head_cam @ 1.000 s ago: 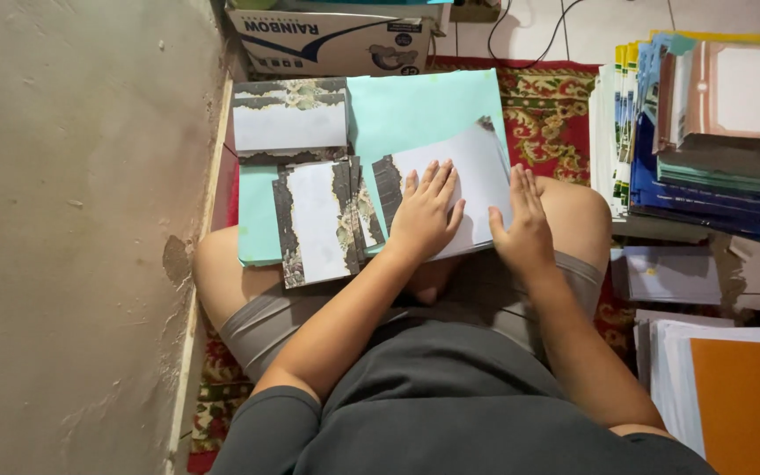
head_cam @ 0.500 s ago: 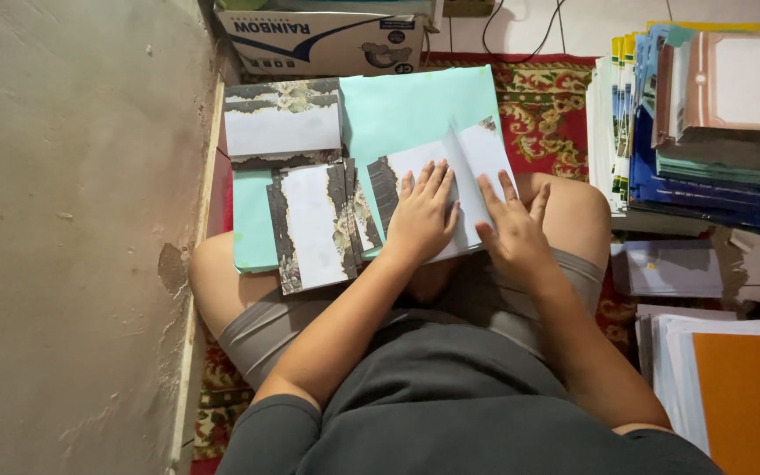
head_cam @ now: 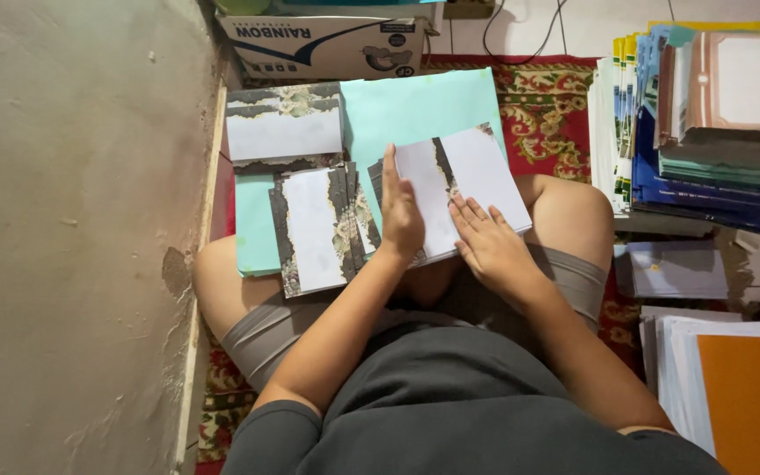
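From the head view, the card [head_cam: 464, 189] lies on the person's lap, over the near edge of the teal sheet [head_cam: 415, 110]. It looks different from a moment ago: then it lay flat under two spread palms, and now its left part is turned up and over, so a dark patterned strip shows down its middle. The left hand [head_cam: 400, 211] has rolled onto its edge, fingers straight along that strip, pressing rather than clasping; its grip is loose, closed on nothing. The right hand [head_cam: 490, 246] has slid lower on the card and rests flat, fingers spread, also grasping nothing, pinning the near corner. I judge a fold is being made and creased just now.

Left of the card, touching the teal sheet, sits a pile of folded cards [head_cam: 318, 229], and beyond that pile a second one [head_cam: 283, 127]. Both are unmoved.
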